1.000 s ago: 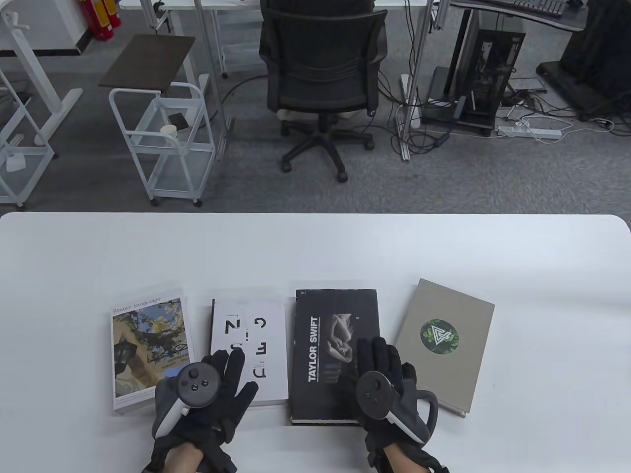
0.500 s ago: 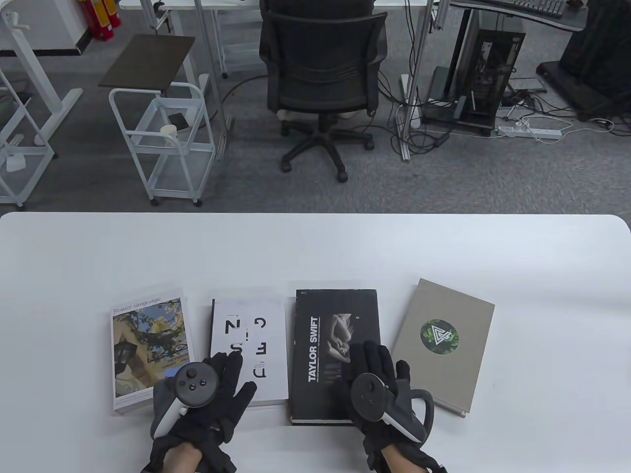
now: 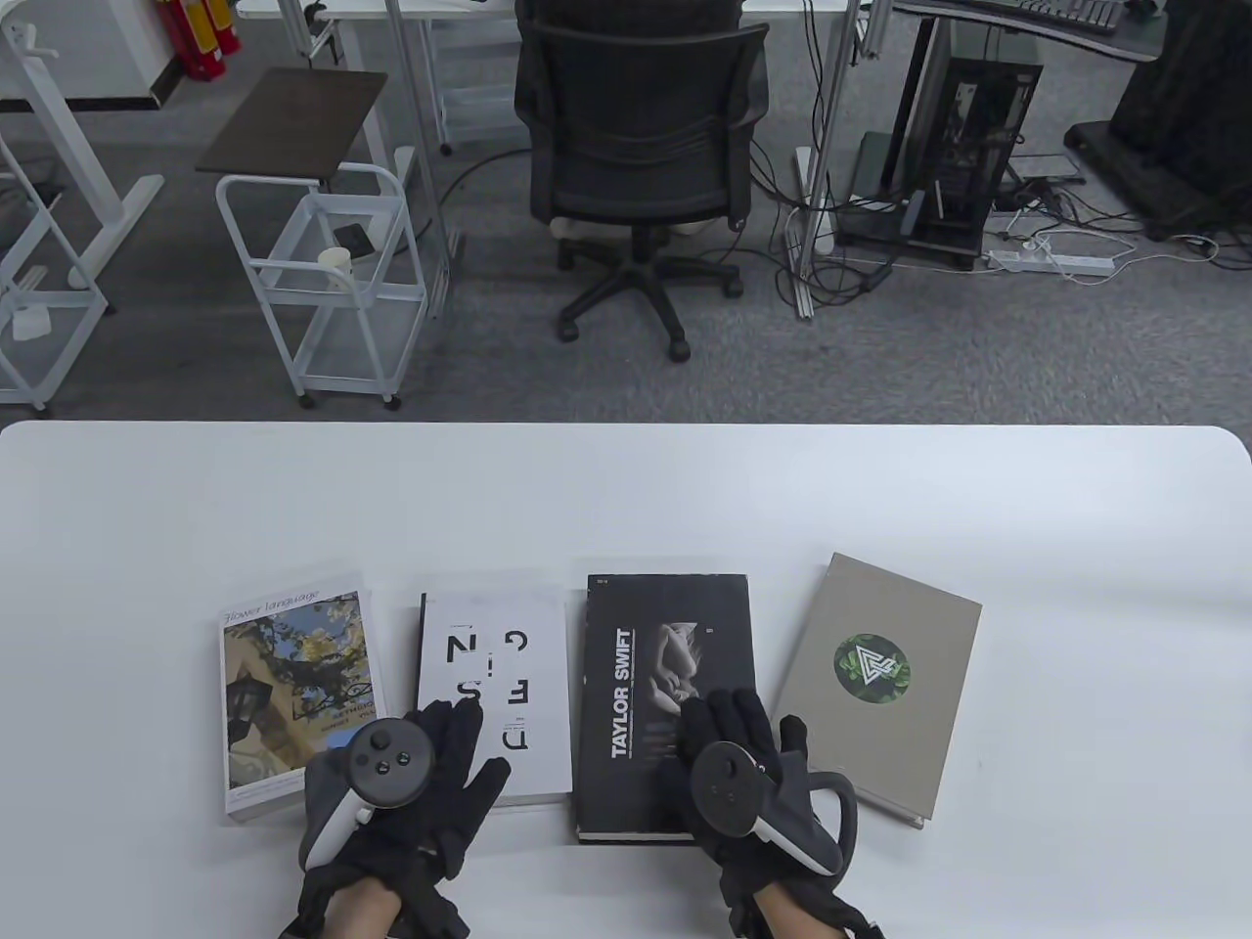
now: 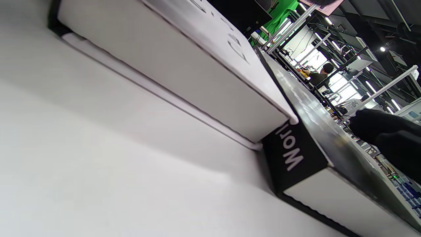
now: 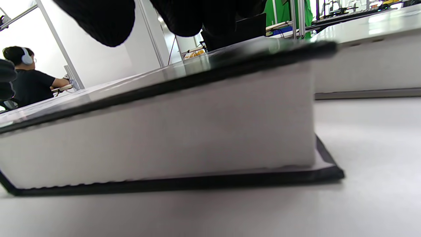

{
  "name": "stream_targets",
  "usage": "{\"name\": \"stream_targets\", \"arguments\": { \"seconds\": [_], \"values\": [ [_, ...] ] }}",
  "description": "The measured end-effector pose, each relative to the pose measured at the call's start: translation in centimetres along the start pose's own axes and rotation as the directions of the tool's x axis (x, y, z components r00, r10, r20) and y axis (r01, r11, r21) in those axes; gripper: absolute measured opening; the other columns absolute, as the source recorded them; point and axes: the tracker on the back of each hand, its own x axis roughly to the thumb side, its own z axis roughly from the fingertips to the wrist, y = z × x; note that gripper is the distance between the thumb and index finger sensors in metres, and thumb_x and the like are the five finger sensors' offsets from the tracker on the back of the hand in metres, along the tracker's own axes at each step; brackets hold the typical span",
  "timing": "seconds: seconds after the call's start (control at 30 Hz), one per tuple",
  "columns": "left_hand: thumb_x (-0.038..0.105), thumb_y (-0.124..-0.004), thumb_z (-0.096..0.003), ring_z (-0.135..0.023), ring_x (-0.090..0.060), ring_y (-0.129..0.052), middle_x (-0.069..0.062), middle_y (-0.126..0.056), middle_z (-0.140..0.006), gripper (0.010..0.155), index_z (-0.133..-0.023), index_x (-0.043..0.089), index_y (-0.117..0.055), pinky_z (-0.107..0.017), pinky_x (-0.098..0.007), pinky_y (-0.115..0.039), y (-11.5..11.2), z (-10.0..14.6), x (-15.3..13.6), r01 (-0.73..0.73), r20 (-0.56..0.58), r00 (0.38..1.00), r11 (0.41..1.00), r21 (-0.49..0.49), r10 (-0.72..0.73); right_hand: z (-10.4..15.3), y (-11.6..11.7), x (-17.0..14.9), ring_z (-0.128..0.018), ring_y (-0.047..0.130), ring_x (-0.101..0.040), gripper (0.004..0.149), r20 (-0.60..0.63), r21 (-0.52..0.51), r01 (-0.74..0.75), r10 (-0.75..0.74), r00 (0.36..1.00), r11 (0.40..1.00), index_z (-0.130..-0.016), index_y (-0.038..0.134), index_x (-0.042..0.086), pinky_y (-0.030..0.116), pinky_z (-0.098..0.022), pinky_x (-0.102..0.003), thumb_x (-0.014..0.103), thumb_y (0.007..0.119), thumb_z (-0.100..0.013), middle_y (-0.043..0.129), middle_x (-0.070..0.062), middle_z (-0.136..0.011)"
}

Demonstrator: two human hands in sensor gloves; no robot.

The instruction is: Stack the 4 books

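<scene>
Four books lie in a row on the white table (image 3: 626, 489): a flower-photo book (image 3: 293, 675), a white lettered book (image 3: 499, 665), a black "Taylor Swift" book (image 3: 631, 675) and a grey book with a green circle (image 3: 880, 675). My left hand (image 3: 455, 724) lies flat with spread fingers over the white book's near end. My right hand (image 3: 729, 714) lies with fingers extended over the black book's near right corner. The left wrist view shows the white book's page edge (image 4: 184, 75) and the black book (image 4: 296, 154). The right wrist view shows my fingers (image 5: 108, 19) above the black book's pages (image 5: 164, 141).
The table's far half stretches beyond the books. The near table edge is just behind my wrists. Beyond the table stand an office chair (image 3: 641, 147) and a white cart (image 3: 323, 284). The grey book's edge (image 5: 368, 65) shows right of the black book.
My right hand has slid a little left and toward me over the black book. My left hand and the books have stayed almost still.
</scene>
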Motion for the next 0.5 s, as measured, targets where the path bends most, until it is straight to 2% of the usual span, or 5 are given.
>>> {"name": "stream_targets", "arguments": {
  "seconds": [0.1, 0.2, 0.33, 0.5],
  "values": [
    [0.059, -0.054, -0.0491, -0.106, -0.037, -0.009, -0.006, -0.011, -0.113, 0.076, -0.111, 0.029, -0.023, -0.073, -0.061, -0.014, 0.0, 0.0, 0.0, -0.001, -0.001, 1.000, 1.000, 0.000, 0.001, 0.0, -0.8, -0.4, -0.110, 0.035, -0.038, 0.066, -0.053, -0.043, -0.021, 0.019, 0.998, 0.999, -0.116, 0.045, 0.019, 0.037, -0.078, -0.070, 0.056, 0.060, -0.063, 0.047, -0.014, -0.118],
    [0.059, -0.054, -0.0492, -0.106, -0.037, -0.009, -0.006, -0.011, -0.113, 0.075, -0.111, 0.029, -0.023, -0.073, -0.061, -0.014, 0.0, 0.0, 0.0, -0.004, -0.001, 1.000, 1.000, 0.000, 0.004, 0.1, -1.8, -2.1, -0.110, 0.033, -0.040, 0.067, -0.146, -0.089, 0.019, -0.032, 0.989, 0.996, -0.117, 0.043, 0.018, 0.036, -0.078, -0.071, 0.055, 0.059, -0.064, 0.045, -0.016, -0.119],
    [0.059, -0.054, -0.0491, -0.106, -0.037, -0.009, -0.006, -0.011, -0.113, 0.075, -0.111, 0.029, -0.023, -0.074, -0.061, -0.014, 0.0, 0.0, 0.0, -0.003, -0.002, 1.000, 1.000, -0.005, 0.003, 0.3, -2.5, -5.7, -0.111, 0.030, -0.039, 0.066, -0.285, -0.097, 0.110, -0.134, 0.949, 0.989, -0.117, 0.039, 0.019, 0.034, -0.079, -0.071, 0.054, 0.058, -0.065, 0.041, -0.015, -0.120],
    [0.059, -0.054, -0.0492, -0.106, -0.037, -0.009, -0.006, -0.011, -0.113, 0.075, -0.111, 0.029, -0.023, -0.073, -0.061, -0.014, 0.0, 0.1, 0.1, -0.005, 0.007, 1.000, 1.000, -0.003, 0.005, 0.9, -2.8, -8.7, -0.111, 0.027, -0.039, 0.068, -0.396, -0.126, 0.184, -0.220, 0.892, 0.975, -0.118, 0.037, 0.019, 0.032, -0.079, -0.071, 0.055, 0.058, -0.065, 0.038, -0.015, -0.121]
  ]
}}
